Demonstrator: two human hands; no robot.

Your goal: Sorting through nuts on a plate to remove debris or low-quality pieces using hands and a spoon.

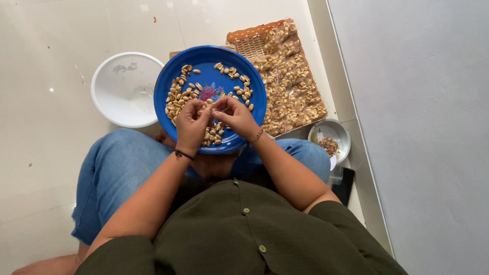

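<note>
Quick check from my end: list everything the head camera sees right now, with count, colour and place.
Round blue plastic plate with flower print: one, blue, on the lap.
Peeled peanuts: many, tan, scattered on the plate.
Round white plastic bowl: one, white, on the floor beside the plate.
Woven tray of peanuts: one, brown, on the floor by the wall.
Small metal bowl of skins: one, silver, near the wall.
Dark flat object: one, black, below the metal bowl.
Left hand: fingertips pinched over the plate; what is in the grip is too small to tell.
Right hand: meets the left.

Peanuts (179,97) lie in the plate (254,86), bowl (125,89) left, tray (293,81) right.
</note>
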